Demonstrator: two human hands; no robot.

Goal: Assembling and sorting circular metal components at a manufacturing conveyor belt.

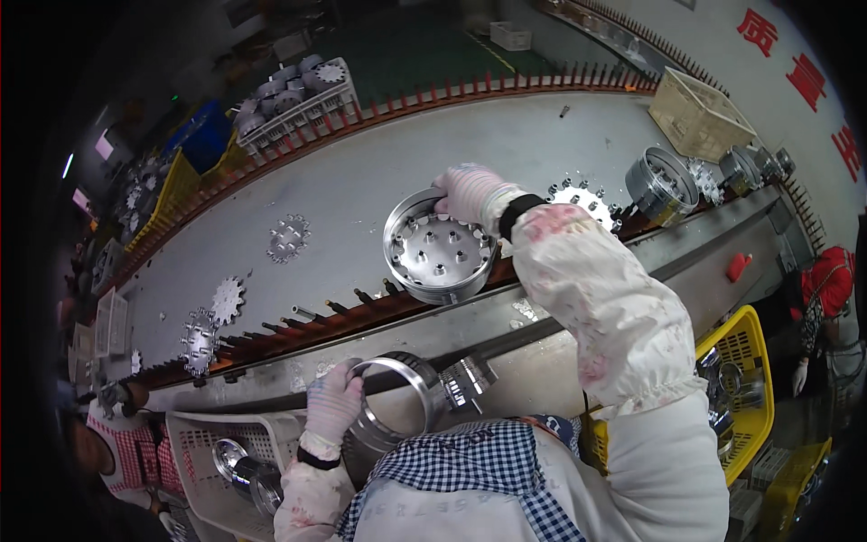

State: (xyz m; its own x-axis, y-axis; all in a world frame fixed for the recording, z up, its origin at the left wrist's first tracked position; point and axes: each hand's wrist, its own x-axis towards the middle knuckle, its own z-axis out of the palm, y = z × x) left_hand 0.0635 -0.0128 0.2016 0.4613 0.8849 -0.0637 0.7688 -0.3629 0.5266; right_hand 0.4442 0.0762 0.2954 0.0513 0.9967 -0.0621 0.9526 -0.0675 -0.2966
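My right hand (474, 191), in a striped glove, is closed on the far rim of a round metal drum (440, 294). A studded disc (441, 251) with a scalloped edge lies inside that drum. The drum rests at the near edge of the grey table. Nearer to me, my left hand (332, 405) grips the left side of an open metal ring (375, 425). Its fingers curl over the rim, and the ring is tilted in front of my checked apron. Just right of the ring is a slotted cylindrical metal part (465, 383); what supports it is hidden.
Studded discs (289, 238) lie on the grey table (352, 154), bordered by upright pegs (336, 308). Another drum (662, 185) stands to the right, near a cream crate (700, 113). A white crate (194, 434) and a yellow basket (763, 397) flank me. Other people work at both sides.
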